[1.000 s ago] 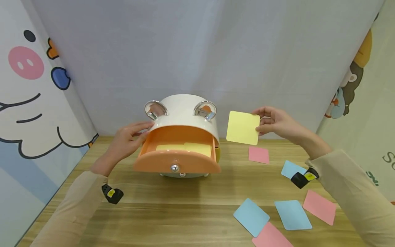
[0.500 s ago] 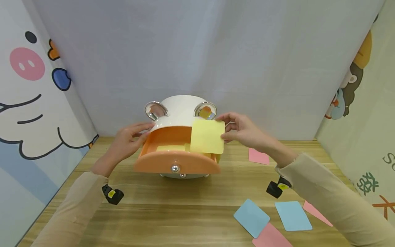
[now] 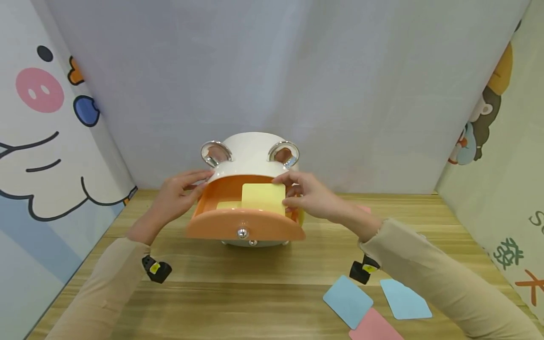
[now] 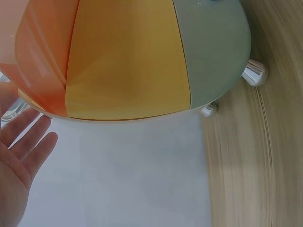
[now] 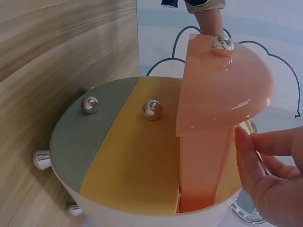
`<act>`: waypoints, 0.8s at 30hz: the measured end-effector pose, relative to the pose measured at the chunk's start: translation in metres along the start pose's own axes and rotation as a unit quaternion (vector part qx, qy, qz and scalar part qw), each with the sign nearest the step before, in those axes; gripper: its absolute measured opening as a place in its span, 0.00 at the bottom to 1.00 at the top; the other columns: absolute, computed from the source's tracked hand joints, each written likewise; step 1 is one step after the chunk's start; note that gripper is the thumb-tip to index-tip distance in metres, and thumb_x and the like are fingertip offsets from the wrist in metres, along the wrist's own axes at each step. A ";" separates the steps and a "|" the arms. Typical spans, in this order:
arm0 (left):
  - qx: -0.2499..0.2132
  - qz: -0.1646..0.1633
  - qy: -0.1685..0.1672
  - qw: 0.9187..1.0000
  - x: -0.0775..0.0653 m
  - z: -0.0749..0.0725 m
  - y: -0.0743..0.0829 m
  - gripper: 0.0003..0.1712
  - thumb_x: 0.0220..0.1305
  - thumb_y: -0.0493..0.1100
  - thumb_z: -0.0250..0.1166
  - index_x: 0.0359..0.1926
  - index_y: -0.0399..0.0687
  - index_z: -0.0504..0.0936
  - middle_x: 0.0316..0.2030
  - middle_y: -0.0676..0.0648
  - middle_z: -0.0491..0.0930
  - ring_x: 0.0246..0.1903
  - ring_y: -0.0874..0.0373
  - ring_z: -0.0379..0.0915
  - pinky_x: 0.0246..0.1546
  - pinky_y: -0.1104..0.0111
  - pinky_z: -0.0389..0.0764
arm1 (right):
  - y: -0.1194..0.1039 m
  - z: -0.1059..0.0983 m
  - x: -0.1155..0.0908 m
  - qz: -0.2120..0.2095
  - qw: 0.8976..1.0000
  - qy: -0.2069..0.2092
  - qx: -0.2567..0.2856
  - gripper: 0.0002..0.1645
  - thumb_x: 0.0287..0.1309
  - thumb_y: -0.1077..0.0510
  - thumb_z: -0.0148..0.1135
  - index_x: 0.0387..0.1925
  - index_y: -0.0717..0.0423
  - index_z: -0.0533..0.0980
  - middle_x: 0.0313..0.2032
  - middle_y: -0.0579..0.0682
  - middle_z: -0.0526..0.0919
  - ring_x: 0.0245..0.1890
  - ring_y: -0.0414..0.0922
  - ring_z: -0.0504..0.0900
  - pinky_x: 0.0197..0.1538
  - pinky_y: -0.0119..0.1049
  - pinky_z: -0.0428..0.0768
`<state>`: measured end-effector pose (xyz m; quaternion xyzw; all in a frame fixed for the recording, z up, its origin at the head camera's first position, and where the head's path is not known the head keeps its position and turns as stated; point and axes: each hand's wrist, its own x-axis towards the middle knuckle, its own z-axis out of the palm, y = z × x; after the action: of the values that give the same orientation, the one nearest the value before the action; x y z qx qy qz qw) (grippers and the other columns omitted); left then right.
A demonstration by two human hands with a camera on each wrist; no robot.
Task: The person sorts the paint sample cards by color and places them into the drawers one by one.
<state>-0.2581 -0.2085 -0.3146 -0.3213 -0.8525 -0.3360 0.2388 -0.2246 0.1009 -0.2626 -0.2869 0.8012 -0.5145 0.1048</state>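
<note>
"Yellow card (image 3: pixel 263 196) in the right hand (image 3: pixel 312 196): is it put away yet?"

"Not fully, it seems. It is pinched between thumb and fingers at the pulled-out orange drawer (image 3: pixel 245 225), its lower edge hidden by the drawer's front. Another yellow card (image 3: pixel 228 205) is already laid in there, to its left; whether more are stacked beneath cannot be told."

"And what is left?"

"Blue cards (image 3: pixel 348 302) and a pink card (image 3: pixel 376 326) are spread on the worktop (image 3: pixel 238 288), apparently not dealt with. Part of that area is covered by the right sleeve (image 3: pixel 442 269), so no count is given."

"How is the left hand (image 3: pixel 176 193) used?"

"It is rested against the side of the white cabinet (image 3: pixel 250 153); its spread fingers are best seen from the left wrist."

"What else is gained from the wrists?"

"From the right one, a yellow drawer (image 5: pixel 132 156) and a green drawer (image 5: pixel 71 142) are shown pushed in; from the head, both are mostly hidden. The loose cards and the held card's face are shown only from the head."
</note>
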 end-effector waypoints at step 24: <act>-0.010 0.007 0.008 1.000 0.000 0.000 0.001 0.17 0.58 0.30 0.59 0.50 0.36 0.78 0.47 0.38 0.78 0.45 0.43 0.75 0.37 0.58 0.81 | 0.006 -0.015 -0.010 -0.076 0.991 0.053 -0.100 0.24 0.49 0.71 0.62 0.51 0.67 0.71 0.47 0.61 0.74 0.45 0.53 0.75 0.44 0.40 0.81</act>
<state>-0.2577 -0.2083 -0.3143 -0.3273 -0.8449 -0.3452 0.2446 -0.2252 0.1203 -0.2619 -0.3283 0.8291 -0.4525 -0.0061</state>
